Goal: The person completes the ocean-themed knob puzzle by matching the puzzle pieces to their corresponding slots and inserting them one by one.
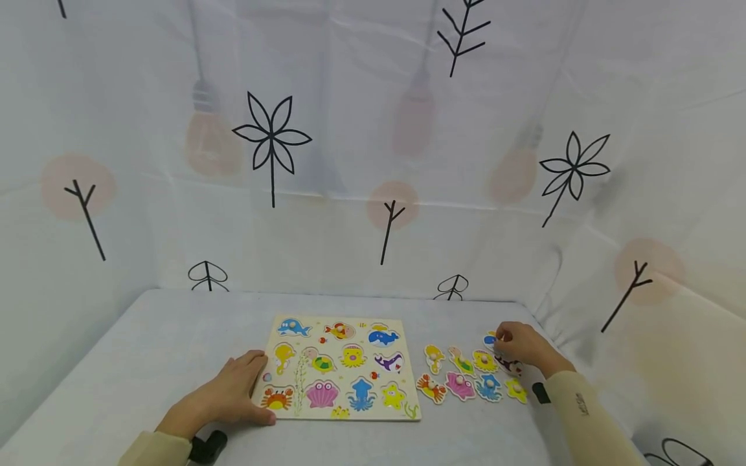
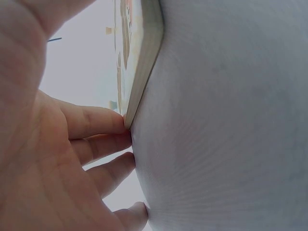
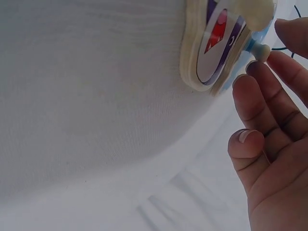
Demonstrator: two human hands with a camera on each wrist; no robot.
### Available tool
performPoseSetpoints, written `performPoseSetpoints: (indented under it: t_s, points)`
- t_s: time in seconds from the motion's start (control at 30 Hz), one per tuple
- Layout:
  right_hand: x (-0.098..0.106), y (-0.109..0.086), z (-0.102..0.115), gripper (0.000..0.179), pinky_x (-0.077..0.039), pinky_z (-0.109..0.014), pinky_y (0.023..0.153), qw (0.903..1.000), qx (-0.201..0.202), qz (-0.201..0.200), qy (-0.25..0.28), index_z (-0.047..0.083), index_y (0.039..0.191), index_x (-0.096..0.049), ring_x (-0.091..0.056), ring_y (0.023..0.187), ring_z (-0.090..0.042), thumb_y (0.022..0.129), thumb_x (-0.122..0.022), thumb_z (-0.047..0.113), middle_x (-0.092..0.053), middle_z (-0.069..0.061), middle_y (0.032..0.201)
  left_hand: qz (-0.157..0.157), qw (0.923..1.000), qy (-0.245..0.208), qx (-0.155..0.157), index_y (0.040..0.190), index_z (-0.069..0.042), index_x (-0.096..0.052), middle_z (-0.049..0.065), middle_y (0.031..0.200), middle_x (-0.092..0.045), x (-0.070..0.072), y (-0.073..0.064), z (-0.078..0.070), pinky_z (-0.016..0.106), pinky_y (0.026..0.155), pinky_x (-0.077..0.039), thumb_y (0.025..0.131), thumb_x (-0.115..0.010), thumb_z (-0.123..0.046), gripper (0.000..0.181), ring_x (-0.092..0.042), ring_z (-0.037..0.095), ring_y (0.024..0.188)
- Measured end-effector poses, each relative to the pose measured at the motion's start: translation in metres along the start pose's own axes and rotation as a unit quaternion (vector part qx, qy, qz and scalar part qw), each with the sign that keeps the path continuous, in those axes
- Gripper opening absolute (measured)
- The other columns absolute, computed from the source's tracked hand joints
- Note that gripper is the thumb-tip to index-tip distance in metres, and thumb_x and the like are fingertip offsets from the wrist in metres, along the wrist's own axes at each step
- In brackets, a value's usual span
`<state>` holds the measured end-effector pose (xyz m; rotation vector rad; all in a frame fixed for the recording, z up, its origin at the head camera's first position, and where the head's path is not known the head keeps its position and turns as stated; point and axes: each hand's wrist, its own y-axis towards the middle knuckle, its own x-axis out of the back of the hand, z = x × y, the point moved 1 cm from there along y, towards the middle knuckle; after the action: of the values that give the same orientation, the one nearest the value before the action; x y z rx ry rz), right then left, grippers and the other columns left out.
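Observation:
My left hand (image 1: 224, 391) rests at the left edge of a wooden peg puzzle board (image 1: 315, 415) with sea animal shapes. In the left wrist view its straight fingers touch the corner of the board (image 2: 144, 57). At the right, my right hand (image 1: 527, 346) is over the blue whale piece (image 1: 489, 338), partly covering it. The right wrist view has the index fingertip against that piece's knob (image 3: 261, 51), while the thumb (image 3: 291, 36) stands apart from it. Beside it lies a purple-and-white shark piece (image 3: 211, 62), partly under the hand in the head view.
Seahorse (image 1: 434, 358), turtle (image 1: 462, 361), octopus (image 1: 486, 360), crab (image 1: 431, 388), pink shell (image 1: 460, 386), squid (image 1: 488, 387) and starfish (image 1: 516, 390) pieces lie right of the board. The knobbed dolphin piece (image 1: 300, 329) sits in the board. A patterned cloth (image 1: 350, 246) hangs behind.

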<state>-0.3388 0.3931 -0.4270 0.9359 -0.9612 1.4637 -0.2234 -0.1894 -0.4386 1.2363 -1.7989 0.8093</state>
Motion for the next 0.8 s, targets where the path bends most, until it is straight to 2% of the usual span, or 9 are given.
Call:
performPoseSetpoints:
  t_s: [0.4,0.8]
  points:
    - [-0.0041,0.0079,-0.0038,0.017,-0.052,-0.036,0.065,1.0,0.007,-0.007,0.001,0.001,0.1,-0.061,-0.052,0.081,-0.025,0.087,-0.062,0.012,-0.057,-0.01,0.092,-0.002,1.0,0.003,0.002,0.139,0.004,-0.042,0.021,0.144,-0.038,-0.0023,0.0005,0.0014,0.068,0.109,-0.014,0.055,-0.084,-0.062,0.114,-0.033,0.04,0.134]
    - [-0.0071,0.0086,-0.0033,0.015,-0.053,-0.038,0.069,0.9998,0.012,-0.014,-0.004,0.001,0.1,-0.062,-0.052,0.082,-0.025,0.088,-0.062,0.009,-0.059,-0.01,0.093,-0.008,1.0,0.004,0.002,0.139,0.003,-0.042,0.021,0.144,-0.038,-0.0033,0.0003,0.0014,0.068,0.11,-0.013,0.054,-0.083,-0.062,0.114,-0.033,0.04,0.134]
